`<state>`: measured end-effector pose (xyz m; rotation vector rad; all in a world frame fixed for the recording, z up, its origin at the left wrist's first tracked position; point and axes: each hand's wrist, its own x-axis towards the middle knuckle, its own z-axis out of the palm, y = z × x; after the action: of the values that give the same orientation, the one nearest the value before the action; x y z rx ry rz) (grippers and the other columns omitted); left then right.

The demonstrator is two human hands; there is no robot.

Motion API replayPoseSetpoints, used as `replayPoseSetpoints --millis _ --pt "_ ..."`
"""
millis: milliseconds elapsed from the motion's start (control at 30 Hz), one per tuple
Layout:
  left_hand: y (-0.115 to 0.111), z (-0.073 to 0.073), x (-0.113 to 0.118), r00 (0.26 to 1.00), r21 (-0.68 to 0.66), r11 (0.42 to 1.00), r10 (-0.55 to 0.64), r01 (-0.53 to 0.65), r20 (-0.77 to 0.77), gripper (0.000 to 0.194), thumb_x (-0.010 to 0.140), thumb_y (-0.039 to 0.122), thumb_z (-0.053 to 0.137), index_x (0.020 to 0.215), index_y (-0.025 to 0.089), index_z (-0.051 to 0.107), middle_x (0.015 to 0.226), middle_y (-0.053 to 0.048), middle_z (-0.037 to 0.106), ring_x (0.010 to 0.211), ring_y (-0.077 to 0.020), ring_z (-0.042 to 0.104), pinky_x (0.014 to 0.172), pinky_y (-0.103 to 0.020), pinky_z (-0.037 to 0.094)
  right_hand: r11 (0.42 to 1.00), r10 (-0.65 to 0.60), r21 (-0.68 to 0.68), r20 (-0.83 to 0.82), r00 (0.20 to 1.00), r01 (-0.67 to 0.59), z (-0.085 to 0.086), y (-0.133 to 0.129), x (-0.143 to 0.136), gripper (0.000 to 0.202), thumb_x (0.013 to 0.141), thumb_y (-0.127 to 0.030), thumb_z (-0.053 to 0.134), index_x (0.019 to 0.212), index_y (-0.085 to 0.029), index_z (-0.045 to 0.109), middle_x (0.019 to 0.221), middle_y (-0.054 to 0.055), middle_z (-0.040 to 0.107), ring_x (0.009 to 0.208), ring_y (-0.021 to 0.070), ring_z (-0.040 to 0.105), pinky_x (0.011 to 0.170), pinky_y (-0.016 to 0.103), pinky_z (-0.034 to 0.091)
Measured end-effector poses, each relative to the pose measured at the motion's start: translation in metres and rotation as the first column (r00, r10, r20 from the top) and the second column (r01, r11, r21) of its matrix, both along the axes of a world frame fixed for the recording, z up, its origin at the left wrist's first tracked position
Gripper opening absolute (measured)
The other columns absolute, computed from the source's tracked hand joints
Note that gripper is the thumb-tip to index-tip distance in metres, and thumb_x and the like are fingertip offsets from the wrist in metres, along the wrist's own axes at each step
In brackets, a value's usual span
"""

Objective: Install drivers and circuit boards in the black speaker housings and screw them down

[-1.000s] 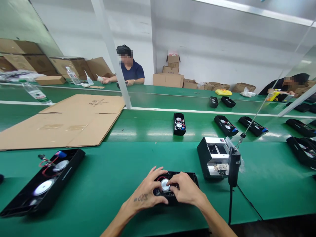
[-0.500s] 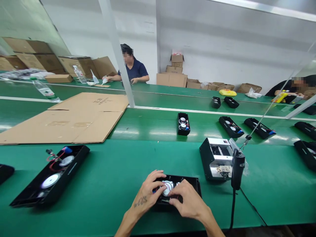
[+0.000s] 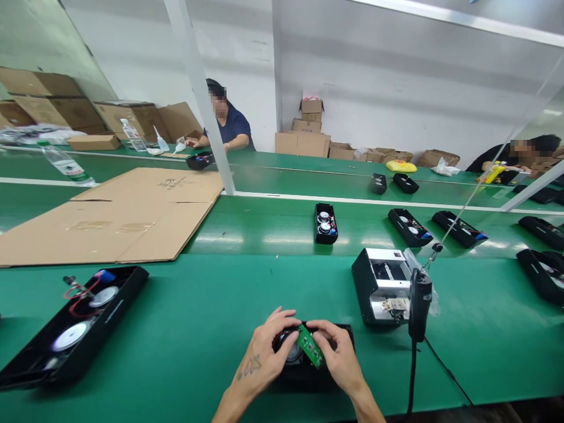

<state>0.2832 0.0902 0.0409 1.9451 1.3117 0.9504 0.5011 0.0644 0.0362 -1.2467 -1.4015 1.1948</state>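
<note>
A small green circuit board (image 3: 311, 348) is tilted above a black speaker housing (image 3: 346, 336) on the green bench in front of me. My left hand (image 3: 269, 346) pinches the board's upper left end between thumb and fingers. On the other side, my right hand (image 3: 337, 351) grips the board's right edge. Beneath the board, a round speaker (image 3: 293, 352) shows partly inside the housing. Both hands cover much of the housing's interior. To the left lies another open black housing (image 3: 103, 320) with two round speakers and red wires.
A black and silver device (image 3: 382, 288) stands right of my hands, beside a hanging electric screwdriver (image 3: 420, 305) with its cable. Flattened cardboard (image 3: 132, 217) lies back left. Several open housings, one a speaker housing (image 3: 326, 223), sit farther back. Two people work across the bench.
The green circuit board has come up into view between my hands. Earlier my fingers were down at the white round speaker in the housing. The view has shifted slightly.
</note>
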Motion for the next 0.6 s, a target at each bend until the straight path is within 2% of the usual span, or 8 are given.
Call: replayPoseSetpoints --millis 100,200,300,367,500,600 --pt "-0.002 0.003 0.007 0.998 -0.057 0.998 0.008 -0.005 0.058 0.028 0.097 0.041 0.066 0.115 0.031 0.084 0.119 -0.004 0.083 0.118 -0.0278 0.079 0.107 -0.042 0.064 1.0 -0.007 0.022 -0.011 1.0 0.008 -0.001 -0.002 0.0 0.038 0.104 -0.045 0.06 0.118 -0.017 0.082 0.107 0.012 0.082 0.094 0.0257 0.078 0.085 0.034 0.06" --pt "-0.003 0.009 0.01 0.991 -0.099 0.994 -0.032 0.045 0.13 0.028 0.096 0.04 0.067 0.115 0.03 0.085 0.114 -0.004 0.084 0.106 -0.0225 0.081 0.101 -0.032 0.065 0.999 -0.016 0.035 -0.003 1.0 0.016 -0.002 -0.003 0.0 0.038 0.105 -0.045 0.058 0.118 -0.017 0.08 0.1 0.011 0.082 0.089 0.0238 0.077 0.082 0.032 0.058" --pt "-0.002 0.01 0.008 0.987 -0.154 0.985 -0.048 0.072 0.155 0.03 0.095 0.042 0.067 0.115 0.029 0.086 0.115 -0.005 0.084 0.109 -0.0231 0.081 0.103 -0.032 0.064 0.999 -0.009 0.048 0.001 1.0 0.009 -0.002 -0.005 -0.001 0.038 0.104 -0.046 0.059 0.118 -0.016 0.078 0.088 0.008 0.079 0.08 0.0215 0.075 0.078 0.03 0.057" --pt "-0.001 0.008 0.008 0.988 -0.192 0.98 -0.029 0.058 0.152 0.032 0.093 0.045 0.068 0.115 0.029 0.086 0.116 -0.005 0.084 0.11 -0.0242 0.08 0.103 -0.034 0.064 0.997 -0.01 0.071 0.016 1.0 0.009 -0.001 -0.007 -0.003 0.035 0.102 -0.043 0.061 0.119 -0.017 0.075 0.087 0.006 0.079 0.08 0.0212 0.075 0.079 0.031 0.057" --pt "0.002 0.006 0.011 0.982 -0.199 0.98 0.013 0.026 0.19 0.03 0.091 0.043 0.07 0.111 0.026 0.085 0.112 -0.006 0.084 0.102 -0.0227 0.081 0.095 -0.031 0.065 0.984 -0.124 0.149 0.15 0.981 0.102 0.001 -0.008 -0.012 0.027 0.096 -0.036 0.065 0.116 -0.02 0.075 0.098 0.007 0.079 0.091 0.0235 0.076 0.087 0.034 0.059" --pt "0.003 0.009 0.015 0.979 -0.179 0.983 -0.004 0.041 0.203 0.025 0.09 0.035 0.069 0.108 0.026 0.084 0.106 -0.003 0.084 0.096 -0.0193 0.081 0.09 -0.026 0.064 0.978 -0.16 0.164 0.173 0.972 0.132 0.002 -0.005 -0.021 0.028 0.097 -0.035 0.061 0.117 -0.02 0.074 0.106 0.009 0.08 0.096 0.0239 0.077 0.086 0.034 0.06"
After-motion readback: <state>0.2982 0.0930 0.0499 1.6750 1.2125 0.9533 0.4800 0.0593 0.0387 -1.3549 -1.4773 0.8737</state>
